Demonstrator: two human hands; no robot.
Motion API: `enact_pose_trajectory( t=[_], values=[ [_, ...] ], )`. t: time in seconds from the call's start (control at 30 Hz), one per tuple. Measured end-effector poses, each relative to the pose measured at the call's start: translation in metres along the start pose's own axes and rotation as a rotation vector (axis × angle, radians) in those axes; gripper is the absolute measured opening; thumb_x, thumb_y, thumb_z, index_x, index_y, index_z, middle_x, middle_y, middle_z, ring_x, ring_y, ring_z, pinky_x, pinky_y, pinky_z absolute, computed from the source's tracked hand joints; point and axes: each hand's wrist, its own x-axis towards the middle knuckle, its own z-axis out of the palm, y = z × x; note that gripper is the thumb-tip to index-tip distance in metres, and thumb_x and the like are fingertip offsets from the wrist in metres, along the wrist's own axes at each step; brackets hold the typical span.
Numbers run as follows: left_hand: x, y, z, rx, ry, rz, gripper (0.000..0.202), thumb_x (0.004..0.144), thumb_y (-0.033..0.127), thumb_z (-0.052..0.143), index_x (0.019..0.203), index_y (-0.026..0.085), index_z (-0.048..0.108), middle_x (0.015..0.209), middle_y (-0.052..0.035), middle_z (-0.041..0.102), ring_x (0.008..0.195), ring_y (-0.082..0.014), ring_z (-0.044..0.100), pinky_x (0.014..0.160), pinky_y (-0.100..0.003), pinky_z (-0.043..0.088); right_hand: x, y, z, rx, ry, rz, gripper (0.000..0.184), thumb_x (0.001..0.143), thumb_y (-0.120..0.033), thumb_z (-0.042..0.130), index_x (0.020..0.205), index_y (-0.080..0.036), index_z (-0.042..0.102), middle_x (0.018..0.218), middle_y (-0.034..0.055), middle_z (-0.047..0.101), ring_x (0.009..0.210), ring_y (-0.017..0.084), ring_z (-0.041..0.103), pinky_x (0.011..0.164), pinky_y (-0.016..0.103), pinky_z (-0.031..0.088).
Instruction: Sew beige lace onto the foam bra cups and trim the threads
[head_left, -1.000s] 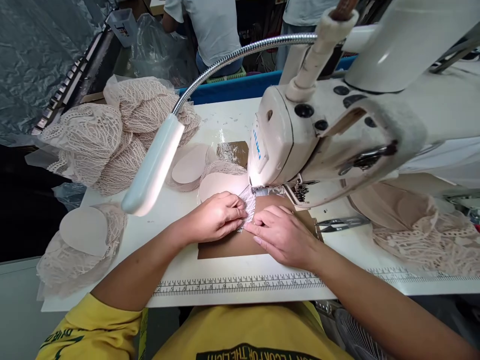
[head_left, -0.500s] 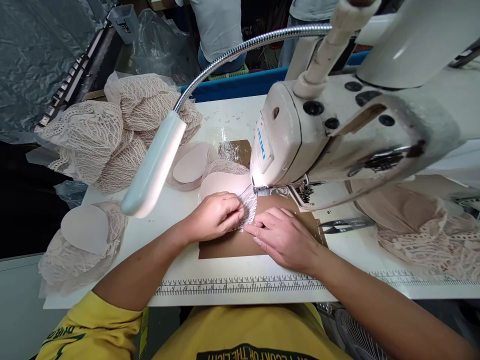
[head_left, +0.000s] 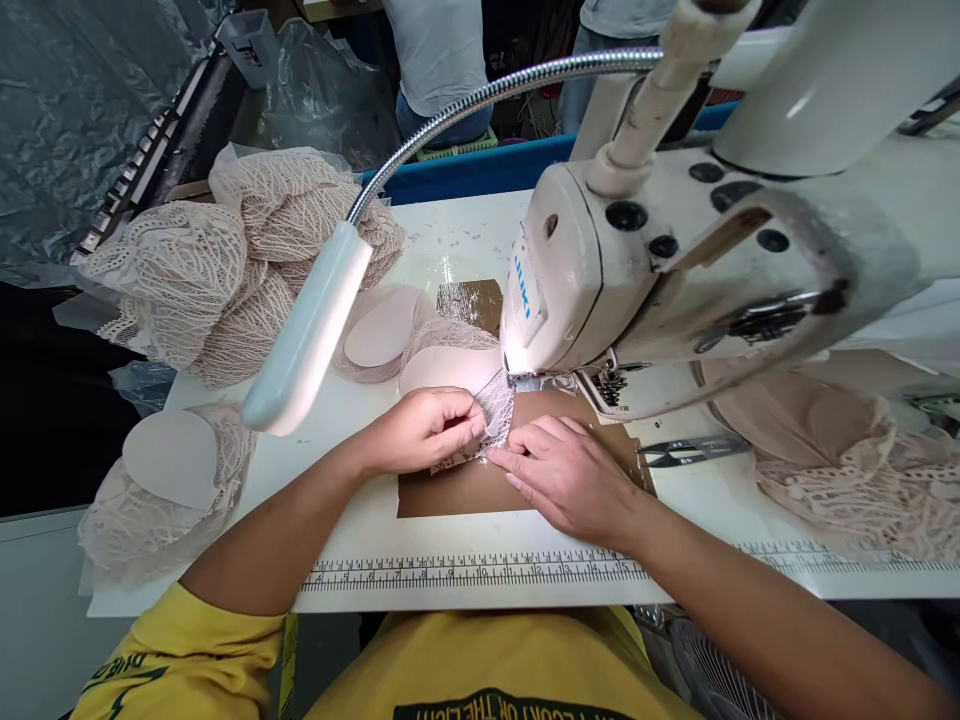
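Observation:
A piece of pale lace fabric (head_left: 496,405) lies under the needle area of the sewing machine (head_left: 570,290), with a smooth pale bra cup (head_left: 442,368) against it on the left. My left hand (head_left: 427,430) is closed, thumb and forefinger pinching the lace. Beside it, my right hand (head_left: 566,470) lies low on the brown sheet (head_left: 457,495), its fingertips pressing the lace edge flat. The right fingers are stretched out and do not wrap round anything. The needle itself is hidden behind the machine head.
Heaped lace pieces (head_left: 247,250) stand at the back left; a lace piece with a cup (head_left: 169,460) lies nearer. Thread snips (head_left: 694,450) and more lace (head_left: 855,470) are at right. A lamp (head_left: 307,330) hangs over the table. A ruler strip (head_left: 480,573) lines the front edge.
My left hand has lifted and turned slightly, uncovering more of the lace edge below it. My right hand stays in place.

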Motion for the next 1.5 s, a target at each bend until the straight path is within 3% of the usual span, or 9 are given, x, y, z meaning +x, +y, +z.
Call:
enact_pose_trajectory(
  t=[0.33, 0.53, 0.83, 0.97, 1.1, 1.23, 1.5],
  values=[
    [0.001, -0.008, -0.003, 0.103, -0.074, 0.207, 0.022, 0.092, 0.025, 0.051, 0.102, 0.017, 0.069, 0.098, -0.0087, 0.066, 0.091, -0.0177, 0.061, 0.083, -0.028, 0.047, 0.0, -0.002, 0.0, -0.016, -0.042, -0.01, 0.019, 0.089, -0.028, 0.052, 0.104, -0.021, 0.062, 0.086, 0.0033, 0.057, 0.078, 0.019, 0.041, 0.071, 0.033, 0.027],
    [0.0, -0.011, 0.001, 0.272, -0.101, 0.259, 0.025, 0.092, 0.027, 0.053, 0.108, 0.019, 0.07, 0.095, -0.0075, 0.064, 0.086, -0.0167, 0.059, 0.076, -0.026, 0.046, -0.001, -0.003, 0.0, -0.005, -0.045, -0.015, 0.024, 0.09, -0.029, 0.049, 0.109, -0.02, 0.061, 0.086, 0.0043, 0.058, 0.079, 0.02, 0.04, 0.072, 0.033, 0.027],
    [0.001, -0.011, 0.003, 0.514, -0.109, 0.36, 0.032, 0.098, 0.03, 0.039, 0.106, 0.021, 0.069, 0.088, -0.0075, 0.062, 0.078, -0.0166, 0.056, 0.068, -0.028, 0.041, -0.004, -0.002, 0.001, 0.0, -0.006, -0.042, 0.027, 0.091, -0.026, 0.047, 0.113, -0.02, 0.061, 0.086, 0.0046, 0.059, 0.077, 0.019, 0.041, 0.073, 0.033, 0.029],
    [0.001, -0.01, 0.003, 0.529, -0.105, 0.385, 0.032, 0.098, 0.029, 0.039, 0.104, 0.02, 0.069, 0.085, -0.007, 0.061, 0.076, -0.0165, 0.054, 0.066, -0.029, 0.039, -0.006, 0.002, 0.002, 0.018, 0.047, -0.078, 0.025, 0.091, -0.024, 0.047, 0.111, -0.02, 0.062, 0.088, 0.0043, 0.061, 0.077, 0.018, 0.044, 0.072, 0.032, 0.03],
    [0.002, -0.009, 0.003, 0.524, -0.102, 0.392, 0.033, 0.099, 0.028, 0.038, 0.098, 0.019, 0.07, 0.082, -0.0066, 0.06, 0.075, -0.0162, 0.054, 0.067, -0.028, 0.039, -0.007, 0.003, 0.001, 0.022, 0.158, -0.075, 0.021, 0.09, -0.018, 0.047, 0.098, -0.018, 0.067, 0.08, 0.0034, 0.061, 0.073, 0.016, 0.044, 0.068, 0.031, 0.03],
    [0.001, -0.009, 0.004, 0.563, -0.116, 0.39, 0.032, 0.098, 0.028, 0.039, 0.104, 0.021, 0.07, 0.08, -0.0057, 0.059, 0.074, -0.0164, 0.053, 0.066, -0.029, 0.038, -0.007, 0.004, 0.0, 0.009, 0.242, -0.026, 0.02, 0.09, -0.016, 0.048, 0.093, -0.016, 0.068, 0.074, 0.0029, 0.061, 0.069, 0.015, 0.044, 0.065, 0.03, 0.029],
    [0.001, -0.008, 0.005, 0.558, -0.125, 0.385, 0.035, 0.099, 0.028, 0.037, 0.099, 0.02, 0.071, 0.081, -0.0062, 0.06, 0.074, -0.0161, 0.054, 0.066, -0.029, 0.039, -0.008, 0.006, 0.007, -0.008, 0.162, -0.015, 0.026, 0.085, -0.008, 0.045, 0.099, -0.016, 0.065, 0.078, 0.0035, 0.061, 0.072, 0.017, 0.042, 0.065, 0.031, 0.028]
  ],
)
